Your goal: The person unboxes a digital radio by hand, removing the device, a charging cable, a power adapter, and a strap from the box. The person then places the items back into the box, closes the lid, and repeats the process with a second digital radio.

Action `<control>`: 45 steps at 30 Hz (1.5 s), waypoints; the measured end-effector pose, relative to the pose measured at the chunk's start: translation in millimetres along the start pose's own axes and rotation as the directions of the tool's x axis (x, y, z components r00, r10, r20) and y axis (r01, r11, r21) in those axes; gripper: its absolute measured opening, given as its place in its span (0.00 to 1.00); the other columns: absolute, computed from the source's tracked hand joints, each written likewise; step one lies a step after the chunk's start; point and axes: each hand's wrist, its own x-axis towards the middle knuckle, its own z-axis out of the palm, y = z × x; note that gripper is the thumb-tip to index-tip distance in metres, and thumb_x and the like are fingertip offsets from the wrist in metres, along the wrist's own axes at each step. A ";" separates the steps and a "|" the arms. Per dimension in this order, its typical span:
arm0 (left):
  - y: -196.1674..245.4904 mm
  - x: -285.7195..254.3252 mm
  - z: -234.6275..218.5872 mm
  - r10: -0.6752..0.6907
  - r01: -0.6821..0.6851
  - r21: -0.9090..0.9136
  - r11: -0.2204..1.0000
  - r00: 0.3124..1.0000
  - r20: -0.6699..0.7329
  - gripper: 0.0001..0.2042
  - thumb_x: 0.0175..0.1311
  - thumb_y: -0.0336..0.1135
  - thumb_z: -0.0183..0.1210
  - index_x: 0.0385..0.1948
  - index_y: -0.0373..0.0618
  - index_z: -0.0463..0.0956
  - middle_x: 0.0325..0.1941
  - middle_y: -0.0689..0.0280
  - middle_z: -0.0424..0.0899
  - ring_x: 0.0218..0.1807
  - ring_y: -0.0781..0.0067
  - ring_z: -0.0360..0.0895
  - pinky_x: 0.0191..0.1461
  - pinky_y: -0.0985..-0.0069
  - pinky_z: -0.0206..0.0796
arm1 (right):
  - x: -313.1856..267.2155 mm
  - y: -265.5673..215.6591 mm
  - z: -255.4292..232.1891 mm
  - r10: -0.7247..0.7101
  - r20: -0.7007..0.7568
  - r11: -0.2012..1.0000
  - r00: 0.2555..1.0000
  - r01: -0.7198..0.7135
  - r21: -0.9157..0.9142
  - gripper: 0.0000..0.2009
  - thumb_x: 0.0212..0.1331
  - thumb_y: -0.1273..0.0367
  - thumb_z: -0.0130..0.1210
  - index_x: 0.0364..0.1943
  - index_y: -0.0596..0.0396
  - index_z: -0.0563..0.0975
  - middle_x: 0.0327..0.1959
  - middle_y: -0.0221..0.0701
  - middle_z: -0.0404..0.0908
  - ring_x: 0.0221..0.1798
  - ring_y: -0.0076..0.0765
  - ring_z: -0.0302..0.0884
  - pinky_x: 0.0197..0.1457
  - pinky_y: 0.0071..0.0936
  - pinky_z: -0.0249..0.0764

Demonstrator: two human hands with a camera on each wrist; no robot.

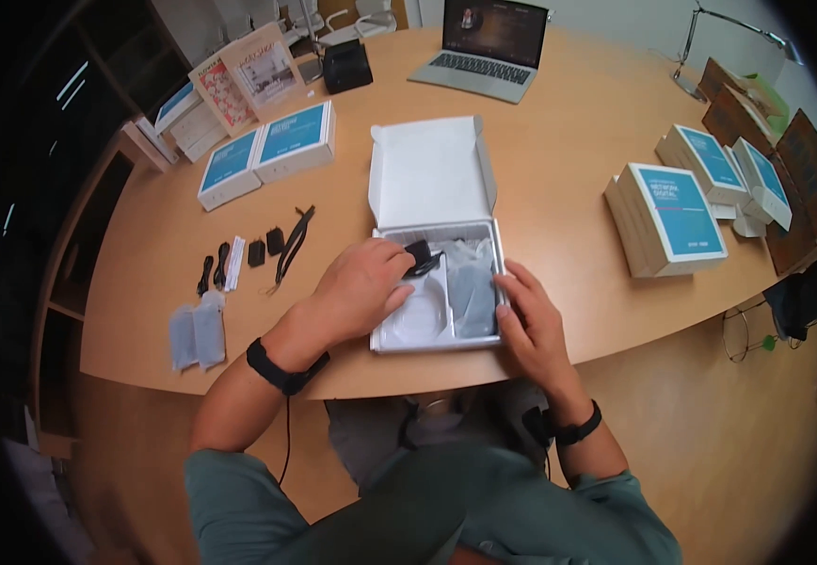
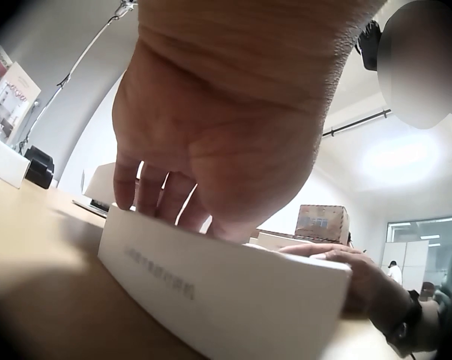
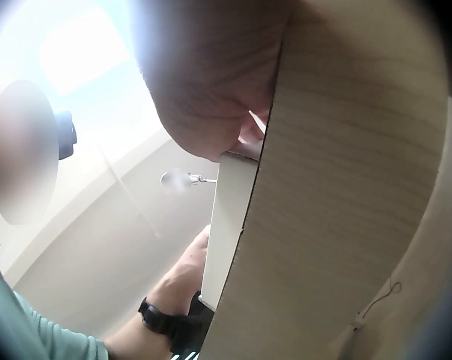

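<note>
An open white box (image 1: 435, 347) with its lid raised lies in front of the person. My left hand (image 1: 357, 287) reaches over its left side, fingertips right at a black adapter with a cable (image 1: 420, 259) in the upper left compartment. The thumb is spread away from the adapter. In the left wrist view the fingers of the left hand (image 2: 211, 150) point down behind the box wall (image 2: 218, 285). A dark device in a clear plastic bag (image 1: 472, 292) fills the right compartment. My right hand (image 1: 536, 325) rests along the box's right edge, fingers loosely extended.
To the left lie bagged items (image 1: 198, 334), black cables (image 1: 213, 268), small black adapters (image 1: 265, 249) and a black strap (image 1: 296, 243). Blue-and-white boxes (image 1: 296, 141) stand at the back left and more boxes (image 1: 677, 221) at the right. A laptop (image 1: 484, 56) is at the back.
</note>
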 end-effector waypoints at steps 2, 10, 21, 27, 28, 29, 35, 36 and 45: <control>6.4 -10.4 3.9 0.000 -0.001 -0.010 1.000 1.000 -0.030 0.18 0.66 0.34 0.73 0.55 0.40 0.83 0.60 0.49 0.84 0.63 0.42 0.81 0.67 0.52 0.75 | 0.3 0.5 1.5 -0.004 -0.018 1.000 1.000 0.004 -0.006 0.21 0.72 0.72 0.61 0.67 0.60 0.81 0.76 0.47 0.78 0.41 0.35 0.84 0.52 0.31 0.82; 11.0 10.6 18.4 -0.112 0.116 0.127 0.985 0.993 -0.039 0.24 0.66 0.36 0.72 0.63 0.45 0.79 0.60 0.57 0.86 0.65 0.50 0.81 0.69 0.52 0.72 | -1.4 -4.5 1.5 0.071 0.011 0.996 0.997 -0.072 0.056 0.20 0.72 0.74 0.61 0.67 0.61 0.81 0.76 0.45 0.78 0.45 0.33 0.85 0.52 0.30 0.82; -2.8 22.8 21.0 -0.196 0.195 0.060 0.979 0.980 0.015 0.17 0.70 0.38 0.70 0.58 0.51 0.81 0.48 0.59 0.89 0.58 0.54 0.85 0.70 0.53 0.66 | -2.5 7.8 8.0 0.034 -0.028 0.998 0.999 -0.032 0.059 0.20 0.75 0.74 0.59 0.68 0.62 0.82 0.75 0.44 0.79 0.58 0.34 0.83 0.62 0.31 0.79; -7.2 17.4 35.8 -0.192 0.186 -0.049 0.981 0.970 -0.152 0.16 0.73 0.34 0.63 0.60 0.48 0.81 0.56 0.59 0.90 0.62 0.55 0.85 0.72 0.53 0.64 | -2.5 6.0 7.1 0.053 -0.011 0.996 0.999 -0.053 0.066 0.20 0.76 0.74 0.58 0.69 0.62 0.81 0.75 0.43 0.79 0.59 0.32 0.82 0.63 0.29 0.78; -4.0 17.3 29.6 -0.192 0.183 -0.070 0.981 0.971 -0.141 0.15 0.73 0.33 0.62 0.59 0.47 0.82 0.55 0.57 0.91 0.61 0.51 0.86 0.69 0.52 0.68 | -2.8 6.8 7.5 0.048 -0.014 0.997 0.999 -0.047 0.067 0.20 0.76 0.74 0.58 0.69 0.62 0.81 0.75 0.43 0.79 0.59 0.33 0.82 0.63 0.30 0.78; -2.8 17.2 21.7 -0.193 0.186 -0.062 0.981 0.971 -0.141 0.15 0.73 0.33 0.62 0.59 0.47 0.82 0.55 0.57 0.91 0.61 0.51 0.86 0.69 0.52 0.68 | -3.4 8.4 7.9 0.044 -0.015 0.996 0.999 -0.043 0.074 0.20 0.76 0.74 0.58 0.69 0.62 0.81 0.75 0.43 0.79 0.59 0.33 0.82 0.63 0.30 0.78; -73.3 -18.5 -56.1 -0.597 0.471 -0.403 0.785 0.749 -0.288 0.21 0.72 0.32 0.61 0.65 0.40 0.81 0.47 0.55 0.91 0.45 0.61 0.88 0.55 0.64 0.79 | -2.9 5.4 5.8 0.067 -0.009 0.996 0.998 -0.066 0.064 0.20 0.75 0.75 0.58 0.68 0.63 0.81 0.75 0.42 0.79 0.54 0.31 0.82 0.60 0.29 0.79; -102.9 -36.1 -66.9 -0.654 0.528 -0.427 0.734 0.718 -0.237 0.20 0.72 0.32 0.61 0.64 0.39 0.82 0.46 0.56 0.91 0.45 0.66 0.87 0.54 0.66 0.79 | -2.1 4.5 5.5 0.050 -0.009 0.997 0.999 -0.050 0.052 0.20 0.75 0.75 0.58 0.68 0.63 0.81 0.75 0.42 0.79 0.52 0.30 0.81 0.58 0.28 0.79; -228.1 -150.4 -56.7 -0.869 0.861 -0.120 0.495 0.487 -0.090 0.16 0.70 0.32 0.64 0.56 0.38 0.88 0.48 0.47 0.93 0.50 0.49 0.91 0.56 0.59 0.81 | -2.7 7.6 8.3 0.029 -0.030 0.999 0.999 -0.028 0.041 0.20 0.74 0.74 0.58 0.68 0.62 0.81 0.74 0.43 0.80 0.51 0.31 0.81 0.57 0.28 0.79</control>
